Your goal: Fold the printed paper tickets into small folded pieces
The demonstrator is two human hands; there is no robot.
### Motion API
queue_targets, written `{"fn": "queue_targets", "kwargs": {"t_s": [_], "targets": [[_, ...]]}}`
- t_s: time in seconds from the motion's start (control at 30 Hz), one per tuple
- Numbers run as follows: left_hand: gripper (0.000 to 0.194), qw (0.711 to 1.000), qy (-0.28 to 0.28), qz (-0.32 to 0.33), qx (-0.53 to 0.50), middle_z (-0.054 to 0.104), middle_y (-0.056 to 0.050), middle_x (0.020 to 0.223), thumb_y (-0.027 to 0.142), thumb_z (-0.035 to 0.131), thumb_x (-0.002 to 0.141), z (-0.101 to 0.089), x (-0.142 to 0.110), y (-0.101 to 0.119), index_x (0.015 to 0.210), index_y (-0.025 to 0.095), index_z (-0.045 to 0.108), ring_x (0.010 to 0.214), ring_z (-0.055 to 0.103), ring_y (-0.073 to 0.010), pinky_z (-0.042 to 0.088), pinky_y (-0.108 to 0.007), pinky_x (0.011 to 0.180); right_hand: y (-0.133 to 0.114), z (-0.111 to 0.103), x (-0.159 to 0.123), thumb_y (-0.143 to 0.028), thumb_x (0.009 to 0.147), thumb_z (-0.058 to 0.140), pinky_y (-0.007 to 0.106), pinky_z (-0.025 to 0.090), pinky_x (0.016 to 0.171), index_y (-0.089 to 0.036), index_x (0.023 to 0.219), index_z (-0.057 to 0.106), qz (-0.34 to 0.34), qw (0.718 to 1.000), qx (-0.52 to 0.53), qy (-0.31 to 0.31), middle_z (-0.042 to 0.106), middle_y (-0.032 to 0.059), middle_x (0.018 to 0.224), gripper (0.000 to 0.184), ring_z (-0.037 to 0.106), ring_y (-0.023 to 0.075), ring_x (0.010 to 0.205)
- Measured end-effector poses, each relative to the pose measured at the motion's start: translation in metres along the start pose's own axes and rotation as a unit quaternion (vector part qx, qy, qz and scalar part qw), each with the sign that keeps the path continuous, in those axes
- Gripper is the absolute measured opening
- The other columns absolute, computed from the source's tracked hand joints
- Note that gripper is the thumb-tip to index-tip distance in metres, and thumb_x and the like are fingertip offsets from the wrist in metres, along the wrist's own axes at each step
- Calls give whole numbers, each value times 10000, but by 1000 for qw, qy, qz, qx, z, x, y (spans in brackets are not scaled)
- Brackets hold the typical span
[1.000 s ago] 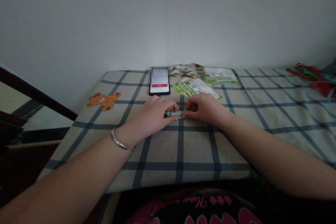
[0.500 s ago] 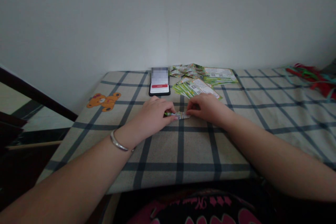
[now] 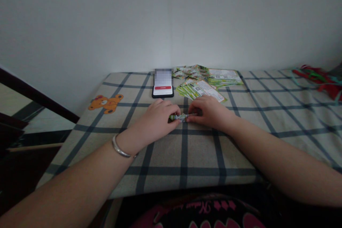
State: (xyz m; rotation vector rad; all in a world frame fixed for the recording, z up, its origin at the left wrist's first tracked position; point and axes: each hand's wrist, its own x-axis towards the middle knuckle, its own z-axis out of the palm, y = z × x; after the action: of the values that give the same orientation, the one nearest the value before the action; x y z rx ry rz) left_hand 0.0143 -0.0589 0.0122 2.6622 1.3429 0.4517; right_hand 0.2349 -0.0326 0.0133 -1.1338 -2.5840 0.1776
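A small, narrow piece of folded printed paper (image 3: 183, 117), green and white, is held low over the checked tablecloth. My left hand (image 3: 160, 115) pinches its left end between thumb and fingers. At its right end, the thumb and fingers of my right hand (image 3: 210, 114) are closed on the paper. Parts of the paper are hidden behind the fingers. Just beyond my right hand lies a fan of green and white printed leaflets (image 3: 201, 89). Beyond my left hand is a phone (image 3: 162, 92) with a lit screen and a red button on it.
Folded paper pieces (image 3: 191, 72) lie by the wall, beside more flat leaflets (image 3: 226, 76). An orange bear figure (image 3: 106, 103) is on the left of the checked tablecloth (image 3: 165, 156). Red and teal stringy material (image 3: 320, 80) is bunched at the far right.
My right fingers shifted to the paper's right tip, then moved back left along it, closer to my left hand. My left hand keeps its pinch, nearly in place.
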Motion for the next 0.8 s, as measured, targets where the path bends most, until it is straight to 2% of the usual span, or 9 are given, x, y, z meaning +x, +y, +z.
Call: {"fn": "queue_targets", "kwargs": {"t_s": [0.2, 0.33, 0.53, 0.67, 0.8], "targets": [[130, 1000, 22, -7, -5, 626, -48, 955, 239, 657, 825, 1, 0, 4, 932, 181, 612, 942, 559, -234, 446, -386, 834, -4, 3, -1, -418, 790, 729, 309, 382, 735, -209, 921, 723, 11, 1000, 15, -4, 678, 20, 796, 247, 570, 190, 794], [207, 999, 39, 8, -23, 625, -39, 965, 188, 676, 799, 3, 0, 6, 990, 178, 596, 928, 569, -213, 451, -363, 821, -9, 2, -3, -374, 795, 724, 305, 379, 735, -185, 878, 716, -21, 1000, 4, -2, 655, 22, 788, 207, 559, 179, 780], [243, 999, 40, 15, -20, 628, -45, 971, 260, 687, 825, 4, 0, 4, 1041, 175, 615, 935, 573, -217, 454, -365, 822, -13, -1, -4, -304, 818, 699, 300, 366, 704, -168, 819, 700, -42, 999, -6, 7, 611, 21, 764, 136, 538, 166, 746], [178, 999, 28, 36, 13, 633, -54, 962, 333, 639, 880, 1, 1, 2, 957, 174, 654, 950, 565, -227, 445, -367, 821, -14, -2, -3, -286, 822, 697, 297, 376, 720, -168, 821, 702, -43, 999, 4, 24, 622, 26, 777, 118, 557, 173, 777], [192, 997, 12, 69, 38, 654, -38, 875, 344, 600, 916, -2, 3, 2, 852, 179, 674, 890, 558, -217, 428, -357, 792, -16, -2, -4, -277, 830, 689, 291, 373, 720, -176, 845, 694, -48, 998, 0, 28, 635, 20, 787, 102, 564, 169, 781]]}}
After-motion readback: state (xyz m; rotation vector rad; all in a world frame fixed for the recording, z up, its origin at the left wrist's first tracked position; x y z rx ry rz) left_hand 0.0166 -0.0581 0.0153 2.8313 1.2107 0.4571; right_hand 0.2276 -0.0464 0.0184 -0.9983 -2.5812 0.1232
